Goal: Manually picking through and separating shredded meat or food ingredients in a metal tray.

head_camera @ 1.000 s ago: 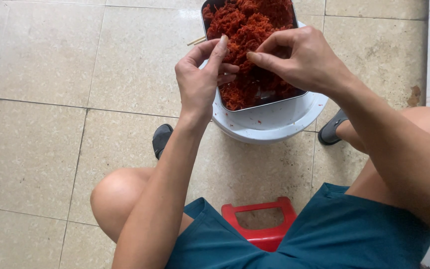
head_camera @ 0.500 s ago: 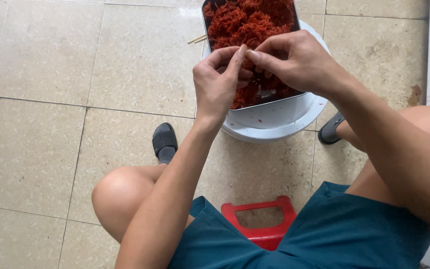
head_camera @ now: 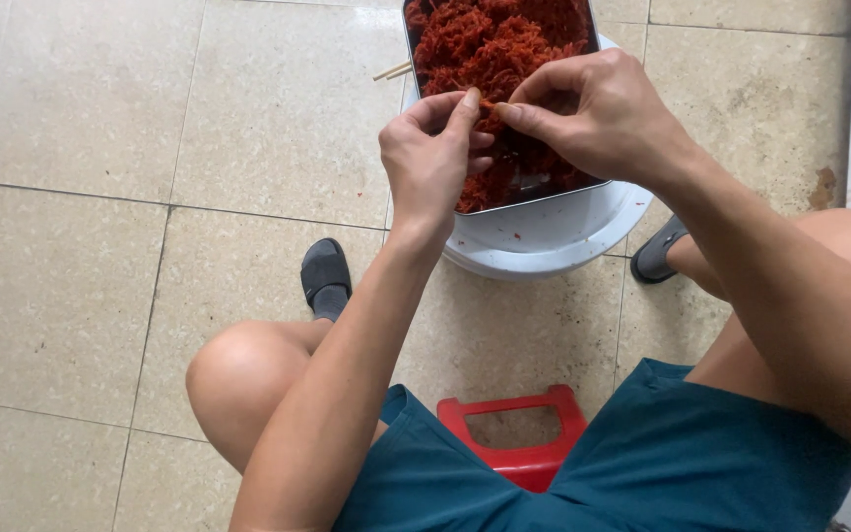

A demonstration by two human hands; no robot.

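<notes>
A metal tray (head_camera: 534, 198) heaped with red shredded strands (head_camera: 490, 44) rests on a white round basin (head_camera: 554, 236) on the floor. My left hand (head_camera: 430, 158) and my right hand (head_camera: 593, 113) meet above the tray's near half. Their fingertips pinch the same small red strand (head_camera: 487, 103) between them. The hands hide part of the tray's near side.
I sit on a low red plastic stool (head_camera: 519, 433), knees apart, in teal shorts. Grey slippers (head_camera: 325, 276) are on my feet either side of the basin. Wooden chopsticks (head_camera: 392, 71) poke out left of the tray. Beige floor tiles surround everything.
My left hand has come closer to my right hand, and both now pinch one strand together. The view shifted slightly.
</notes>
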